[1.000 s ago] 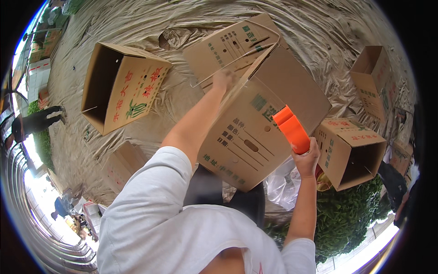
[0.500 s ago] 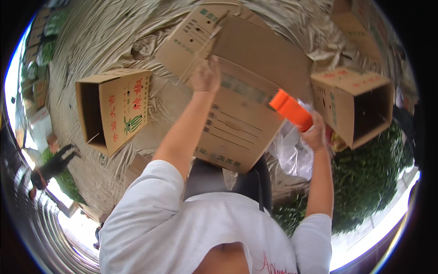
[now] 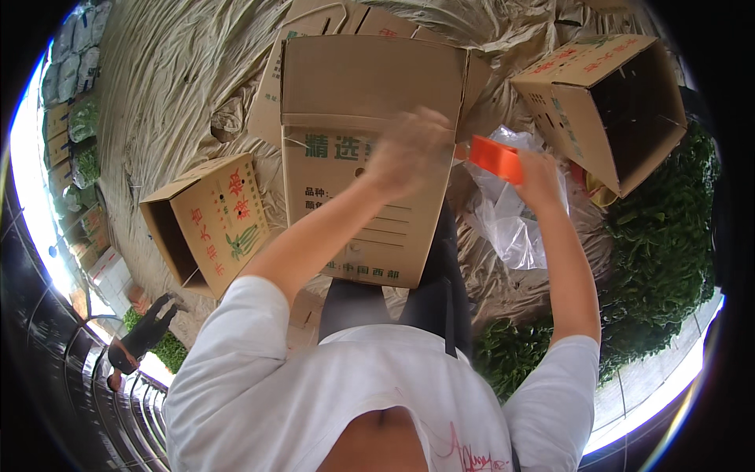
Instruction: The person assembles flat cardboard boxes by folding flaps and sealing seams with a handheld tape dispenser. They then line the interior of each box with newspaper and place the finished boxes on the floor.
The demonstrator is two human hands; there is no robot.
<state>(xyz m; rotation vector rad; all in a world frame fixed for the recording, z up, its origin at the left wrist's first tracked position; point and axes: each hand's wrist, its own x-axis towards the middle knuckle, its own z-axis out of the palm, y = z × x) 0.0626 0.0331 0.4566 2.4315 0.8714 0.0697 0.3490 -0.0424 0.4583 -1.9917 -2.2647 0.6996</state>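
A tan cardboard box with green printing stands right in front of my legs. Clear tape seems to run across it along the seam between its plain upper panel and the printed one. My left hand is over the printed panel near its right edge, its fingers smeared by motion. In my right hand is an orange tape dispenser, gripped just off the box's right edge. Beneath that hand lies a crumpled clear plastic bag.
Open cardboard boxes lie on their sides at left and at right. Flattened cartons rest behind the middle box on a wrinkled tan sheet. Green leafy produce is heaped at right. Another person is at far left.
The box has turned more upright and square to me. My left hand has moved from its upper left edge to its right side. The tape dispenser has shifted slightly right, beside the edge.
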